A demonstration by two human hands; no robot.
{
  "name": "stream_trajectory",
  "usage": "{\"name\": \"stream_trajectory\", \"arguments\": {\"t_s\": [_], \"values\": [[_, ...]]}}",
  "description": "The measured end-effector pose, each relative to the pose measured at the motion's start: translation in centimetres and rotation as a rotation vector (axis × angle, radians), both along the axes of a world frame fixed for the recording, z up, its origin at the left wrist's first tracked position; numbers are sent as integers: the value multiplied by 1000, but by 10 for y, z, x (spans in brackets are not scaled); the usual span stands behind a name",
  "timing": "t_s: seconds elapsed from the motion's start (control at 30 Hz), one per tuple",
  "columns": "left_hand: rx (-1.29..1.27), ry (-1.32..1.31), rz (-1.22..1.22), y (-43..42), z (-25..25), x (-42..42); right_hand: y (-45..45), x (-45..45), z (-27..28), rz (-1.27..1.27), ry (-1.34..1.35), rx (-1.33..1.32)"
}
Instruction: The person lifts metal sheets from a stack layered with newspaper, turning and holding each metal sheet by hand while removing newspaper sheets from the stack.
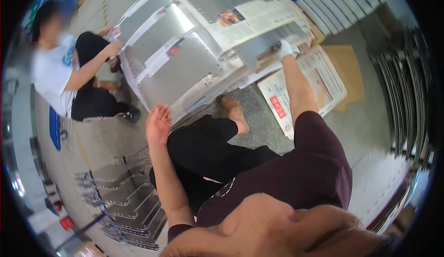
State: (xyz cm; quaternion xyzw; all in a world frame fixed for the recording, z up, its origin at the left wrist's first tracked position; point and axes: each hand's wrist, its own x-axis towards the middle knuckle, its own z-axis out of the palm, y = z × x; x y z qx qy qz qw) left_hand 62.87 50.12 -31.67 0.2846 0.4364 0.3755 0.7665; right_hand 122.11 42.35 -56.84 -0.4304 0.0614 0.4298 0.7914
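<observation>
My left hand (pixel 159 120) is bare, its fingers spread beside the lower left corner of the stack, holding nothing. My right hand (pixel 284 50) wears a white glove and reaches to the stack's right end. Its fingers are closed round a brownish tool (pixel 268 56), which is blurred. Metal sheets (pixel 180 72) lie in front of me with newspaper (pixel 249 23) between and over them. A sheet edge near my right hand is wrapped in newspaper.
A co-worker (pixel 55 72) squats at the left with both hands at the stack's edge. Newspapers (pixel 303 88) and brown cardboard (pixel 349 72) lie on the floor at right. Metal racks (pixel 120 201) stand lower left; dark panels (pixel 402 100) stand far right.
</observation>
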Motion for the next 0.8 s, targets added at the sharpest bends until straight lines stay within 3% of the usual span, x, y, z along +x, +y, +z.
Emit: {"name": "stream_trajectory", "arguments": {"t_s": [0.03, 0.1, 0.3, 0.4, 0.43, 0.6, 0.73, 0.8], "values": [[7, 10, 2, 1, 0, -1, 5, -8, 14, -124, -51, -202], [18, 26, -12, 1, -1, -3, 0, 3, 2, -30, 47, -71], [39, 44, -14, -4, 6, -4, 8, -9, 68, -35, 49, -159], [27, 61, 10, -6, 9, -4, 21, 10, 70, 54, -58, -128], [28, 64, 17, -7, 10, -6, 22, 12, 76, 110, -222, -248], [66, 24, 65, -3, 13, -15, -14, -6, 131, -129, -443, -271], [103, -44, 80, -4, 25, -22, -61, -41, 198, -311, -846, -285], [143, -51, 42, -8, 36, -22, -63, -72, 250, -316, -869, -356]]}}
